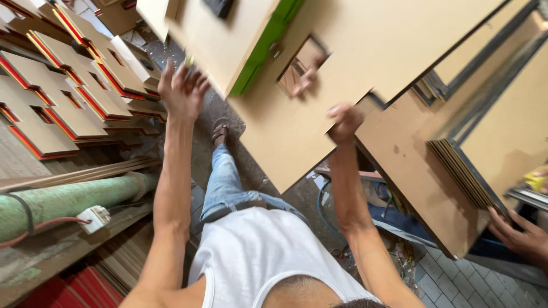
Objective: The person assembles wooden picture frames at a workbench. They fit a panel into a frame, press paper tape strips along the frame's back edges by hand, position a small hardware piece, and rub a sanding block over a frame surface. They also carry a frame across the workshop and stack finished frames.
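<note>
Left of the big tan board [319,125], a heap of cut fibreboard pieces [63,91] with red-and-yellow edges lies stacked; I count at least six, overlapping like shingles. Below them one green pipe [68,199] runs along a bench, with one white electrical socket [94,218] and its red cable lying against it.

Nearer the board, the left hand [181,88] is raised with fingers spread wide apart, holding nothing; it hovers just beside the edge of a second, smaller panel [211,40] that carries a green strip [265,45] along its side.

The big tan board itself hangs tilted over the floor, one rectangular cut-out [299,65] through it. Fingers of another hand [305,80] show through that opening. The right hand [344,122] is curled into a fist at the board's lower right edge, apparently gripping it, though motion blur hides the fingertips.

Right of the board, a stack of thin sheets [468,171] leans with its layered edges exposed, and a co-worker's hand [522,236] rests at its lower corner. Between the board's bottom corner and the person's jeans, a narrow strip of grey floor [302,199] stays open.
</note>
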Demonstrator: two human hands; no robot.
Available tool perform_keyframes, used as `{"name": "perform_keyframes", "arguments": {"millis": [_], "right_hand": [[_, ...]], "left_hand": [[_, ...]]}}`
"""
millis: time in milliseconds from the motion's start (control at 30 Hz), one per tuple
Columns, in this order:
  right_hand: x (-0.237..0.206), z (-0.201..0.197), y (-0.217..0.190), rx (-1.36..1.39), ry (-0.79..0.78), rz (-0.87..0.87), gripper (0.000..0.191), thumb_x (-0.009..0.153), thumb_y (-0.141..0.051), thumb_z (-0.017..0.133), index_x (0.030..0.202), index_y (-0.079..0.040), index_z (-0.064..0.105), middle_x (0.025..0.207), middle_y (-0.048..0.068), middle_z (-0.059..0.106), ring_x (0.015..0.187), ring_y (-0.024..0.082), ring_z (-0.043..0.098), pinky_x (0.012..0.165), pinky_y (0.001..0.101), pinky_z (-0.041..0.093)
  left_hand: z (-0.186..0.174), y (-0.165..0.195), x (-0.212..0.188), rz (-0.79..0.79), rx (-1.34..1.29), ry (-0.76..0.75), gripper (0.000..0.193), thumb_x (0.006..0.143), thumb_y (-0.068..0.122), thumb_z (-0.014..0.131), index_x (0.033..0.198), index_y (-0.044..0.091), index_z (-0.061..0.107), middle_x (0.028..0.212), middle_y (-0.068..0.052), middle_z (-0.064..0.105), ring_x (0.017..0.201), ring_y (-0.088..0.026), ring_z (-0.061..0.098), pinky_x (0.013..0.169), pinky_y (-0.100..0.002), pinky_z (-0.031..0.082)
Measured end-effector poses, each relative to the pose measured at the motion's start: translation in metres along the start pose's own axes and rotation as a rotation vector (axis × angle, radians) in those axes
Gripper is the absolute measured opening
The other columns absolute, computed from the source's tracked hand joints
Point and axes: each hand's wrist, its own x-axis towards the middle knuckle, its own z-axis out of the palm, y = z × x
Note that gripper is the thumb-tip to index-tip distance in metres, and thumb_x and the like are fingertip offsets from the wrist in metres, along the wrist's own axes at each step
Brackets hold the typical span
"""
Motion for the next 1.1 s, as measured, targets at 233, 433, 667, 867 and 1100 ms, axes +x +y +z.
{"name": "perform_keyframes", "arguments": {"millis": [233,433,667,867,1100], "right_hand": [[0.185,0.074,0.002,0.461,0.071,0.077,0.071,0.069,-0.015,0.061,0.136,0.007,0.055,0.114,0.017,0.059,0.106,0.025,0.058,0.098,0.0380,0.052],[0.264,-0.003,0.049,0.576,0.169,0.073,0.078,0.065,-0.019,0.061,0.137,0.008,0.052,0.111,0.016,0.060,0.104,0.026,0.059,0.101,0.0388,0.052],[0.315,-0.100,0.092,0.422,0.243,0.186,0.076,0.070,-0.026,0.063,0.137,0.008,0.051,0.114,0.022,0.065,0.108,0.034,0.064,0.105,0.0481,0.054],[0.341,-0.174,0.099,-0.246,0.868,0.621,0.046,0.082,-0.030,0.071,0.121,-0.010,0.059,0.123,0.007,0.062,0.120,0.024,0.055,0.097,0.0475,0.049],[0.330,-0.154,0.056,-0.976,0.588,0.625,0.040,0.090,-0.018,0.074,0.118,0.009,0.067,0.103,0.015,0.072,0.091,0.020,0.073,0.083,0.0318,0.061]], "left_hand": [[0.061,0.050,0.178,-0.029,0.320,-0.109,0.084,0.083,0.052,0.071,0.143,-0.005,0.055,0.108,-0.017,0.069,0.097,-0.026,0.064,0.087,-0.039,0.059],[0.092,0.057,0.275,-0.041,0.443,0.000,0.090,0.078,0.046,0.076,0.143,-0.009,0.048,0.125,-0.029,0.065,0.114,-0.035,0.066,0.098,-0.048,0.062],[0.102,0.042,0.339,-0.097,0.478,0.040,0.091,0.074,0.042,0.080,0.146,0.002,0.041,0.138,-0.033,0.050,0.130,-0.043,0.055,0.113,-0.055,0.048],[0.106,0.031,0.378,-0.182,0.562,-0.002,0.095,0.078,0.039,0.081,0.147,-0.007,0.034,0.150,-0.040,0.046,0.138,-0.052,0.048,0.118,-0.058,0.042],[0.119,0.094,0.424,-0.239,1.480,-0.172,0.060,0.085,0.042,0.075,0.133,0.007,0.065,0.124,-0.018,0.074,0.106,-0.027,0.076,0.096,-0.040,0.063]]}}
